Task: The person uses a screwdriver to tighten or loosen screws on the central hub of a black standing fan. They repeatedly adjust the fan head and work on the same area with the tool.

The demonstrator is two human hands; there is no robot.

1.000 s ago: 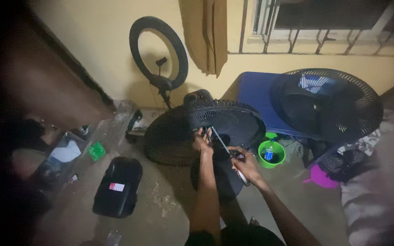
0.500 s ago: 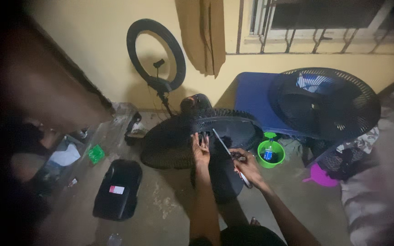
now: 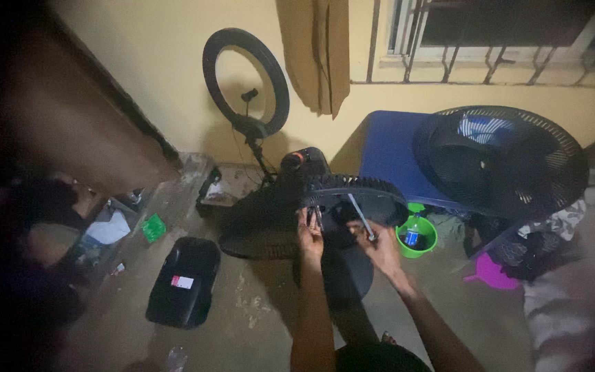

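the left hand [image 3: 310, 239] was closed on the rim of the fan grille [image 3: 356, 198], seemingly to steady it, tilted up over the fan's base [image 3: 332, 272] on the floor. the right hand [image 3: 380, 251] gripped a screwdriver [image 3: 361, 215], its shaft angled up into the grille's middle. a green bowl [image 3: 416, 238] sat just beside, a second fan [image 3: 500, 162] behind it.

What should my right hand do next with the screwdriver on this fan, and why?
Probably steady the tip before turning. The right hand holds the screwdriver slanted over the fan housing, while the left hand grips the housing's near edge. The picture is too dim to show a screw, so seating the tip first seems safest.
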